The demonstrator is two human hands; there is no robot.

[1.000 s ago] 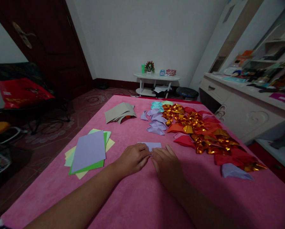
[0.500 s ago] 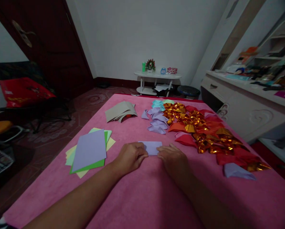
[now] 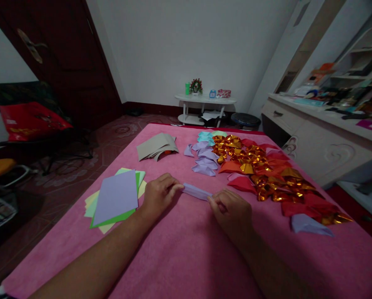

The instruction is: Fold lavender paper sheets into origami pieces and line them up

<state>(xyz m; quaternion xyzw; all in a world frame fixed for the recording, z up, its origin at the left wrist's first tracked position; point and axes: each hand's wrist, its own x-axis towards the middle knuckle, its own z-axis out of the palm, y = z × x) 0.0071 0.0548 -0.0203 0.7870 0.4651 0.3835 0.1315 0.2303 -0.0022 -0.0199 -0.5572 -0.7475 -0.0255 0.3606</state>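
Observation:
A narrow folded strip of lilac paper (image 3: 197, 192) stretches between my two hands over the pink-covered table (image 3: 186, 249). Its left end is pinched by my left hand (image 3: 162, 194), thumb against curled fingers. My right hand (image 3: 232, 209) grips the other end the same way. The strip slants slightly down to the right. Left of my left hand lies a fanned stack of coloured paper sheets (image 3: 117, 195), a lilac one on top and green and yellow ones beneath. Folded lilac paper pieces (image 3: 206, 162) sit just beyond the strip.
Many folded gold foil pieces (image 3: 248, 155) and red paper pieces (image 3: 242, 182) spread over the table's right side. One lilac folded piece (image 3: 310, 225) lies at their near end. Grey-brown sheets (image 3: 158, 146) rest at the far left. A white dresser (image 3: 326, 137) stands to the right.
The lilac paper has gone from a wider rectangle lying flat to a narrow strip held at both ends. Both hands have changed from pressing on it to pinching it.

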